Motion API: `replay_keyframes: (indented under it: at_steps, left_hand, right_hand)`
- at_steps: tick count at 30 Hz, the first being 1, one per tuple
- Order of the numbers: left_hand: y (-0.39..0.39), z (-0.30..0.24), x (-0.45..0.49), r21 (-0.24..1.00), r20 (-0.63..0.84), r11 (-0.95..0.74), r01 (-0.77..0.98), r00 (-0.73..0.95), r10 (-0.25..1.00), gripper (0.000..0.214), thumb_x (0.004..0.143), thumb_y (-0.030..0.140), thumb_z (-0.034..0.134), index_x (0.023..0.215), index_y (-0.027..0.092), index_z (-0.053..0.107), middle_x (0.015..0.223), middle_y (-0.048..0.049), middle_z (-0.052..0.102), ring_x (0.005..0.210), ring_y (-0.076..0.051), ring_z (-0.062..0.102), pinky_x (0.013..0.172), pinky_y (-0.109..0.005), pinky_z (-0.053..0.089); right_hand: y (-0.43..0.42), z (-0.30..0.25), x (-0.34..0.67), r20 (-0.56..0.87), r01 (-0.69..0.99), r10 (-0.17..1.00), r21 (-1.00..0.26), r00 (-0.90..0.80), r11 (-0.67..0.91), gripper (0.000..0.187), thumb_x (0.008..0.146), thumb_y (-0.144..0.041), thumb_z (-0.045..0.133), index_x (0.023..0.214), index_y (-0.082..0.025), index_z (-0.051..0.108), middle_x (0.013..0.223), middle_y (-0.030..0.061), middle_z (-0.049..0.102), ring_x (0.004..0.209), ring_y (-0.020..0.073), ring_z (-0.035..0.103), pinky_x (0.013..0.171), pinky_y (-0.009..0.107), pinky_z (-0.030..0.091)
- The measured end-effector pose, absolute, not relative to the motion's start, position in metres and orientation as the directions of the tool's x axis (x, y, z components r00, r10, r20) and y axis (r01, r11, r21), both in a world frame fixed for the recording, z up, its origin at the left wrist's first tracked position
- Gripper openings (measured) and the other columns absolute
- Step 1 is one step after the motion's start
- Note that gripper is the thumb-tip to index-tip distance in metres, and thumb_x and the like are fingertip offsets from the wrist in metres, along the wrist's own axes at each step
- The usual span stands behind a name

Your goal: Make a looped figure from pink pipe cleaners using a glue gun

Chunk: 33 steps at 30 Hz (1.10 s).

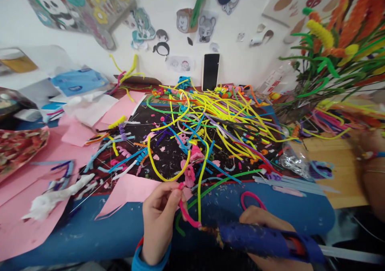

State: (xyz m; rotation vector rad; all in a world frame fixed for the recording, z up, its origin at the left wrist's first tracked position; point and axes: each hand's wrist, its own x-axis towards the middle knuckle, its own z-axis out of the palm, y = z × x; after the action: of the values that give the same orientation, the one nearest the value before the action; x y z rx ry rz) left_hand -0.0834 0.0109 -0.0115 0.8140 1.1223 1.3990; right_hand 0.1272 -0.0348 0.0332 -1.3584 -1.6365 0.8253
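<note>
My left hand point(162, 219) pinches a bright pink pipe cleaner point(189, 219) between thumb and fingers. My right hand point(267, 223) is wrapped round a blue hot glue gun point(264, 241), whose grip and trigger are hidden. The gun's dirty nozzle points left and meets the lower end of the pink pipe cleaner. A clear glue stick point(349, 253) juts from its back. Above the right hand curves another pink loop point(252, 196); I cannot tell whether the fingers hold it. Just beyond my left hand are pink twisted pieces point(196, 154) and a bent yellow pipe cleaner point(202, 182).
Yellow pipe cleaners point(234, 106) lie heaped over a dark mat with black scissors point(240, 125). Pink paper point(132, 190) covers the left side. A phone point(210, 72) leans on the wall. A pipe-cleaner bouquet point(337, 50) stands right, near another person's arm point(374, 162).
</note>
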Motion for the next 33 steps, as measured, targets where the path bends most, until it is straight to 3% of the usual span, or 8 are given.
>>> replay_keyframes:
  at_steps: [6,33]
  left_hand:
    - [0.0118,-0.0098,-0.0829,0.915,-0.115,0.059,-0.398,-0.117,0.986,0.017,0.084,0.036,0.073,0.086,0.019,0.071,0.060,0.0041,0.060,0.040,-0.008,0.053,0.034,-0.017,0.045]
    - [0.0110,-0.0124,-0.0838,0.925,-0.115,0.096,-0.367,-0.032,0.993,0.014,0.087,0.033,0.070,0.084,0.019,0.072,0.060,0.0041,0.062,0.036,-0.004,0.052,0.034,-0.015,0.038]
  right_hand:
    - [-0.0349,0.0336,0.1287,0.177,0.439,0.980,-0.877,-0.086,0.197,0.016,0.075,-0.016,0.069,0.066,-0.023,0.058,0.061,-0.0032,0.065,0.050,0.0137,0.062,0.049,0.021,0.048]
    - [-0.0393,0.0284,0.1288,0.163,0.416,0.981,-0.889,-0.103,0.192,0.015,0.078,-0.015,0.067,0.069,-0.022,0.058,0.065,-0.0037,0.064,0.056,0.0102,0.062,0.055,0.018,0.047]
